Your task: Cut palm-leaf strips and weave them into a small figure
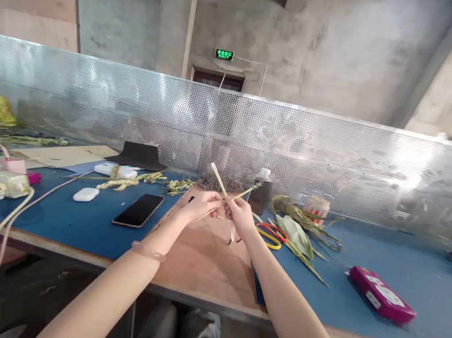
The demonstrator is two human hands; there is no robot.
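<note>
Over a reddish-brown board [209, 265], my left hand [203, 206] and my right hand [240, 216] meet fingertip to fingertip. Both are closed in a pinch on pale yellow-green leaf strips [219, 178]. Two strip ends rise above the fingers in a V, one leaning left and one right. A shorter end hangs below my right hand, and the crossing itself is hidden by my fingers. A bracelet circles my left wrist. Close to my right hand lie scissors [270, 236] with red and yellow handles, beside a broad pale green leaf [295, 235].
Left of the board are a black phone [138, 210], a white case [85, 194] and looped cables. A purple packet [381, 294] lies to the right. Dry leaves, a dark bottle [260, 192] and a perforated metal screen [165, 117] stand behind.
</note>
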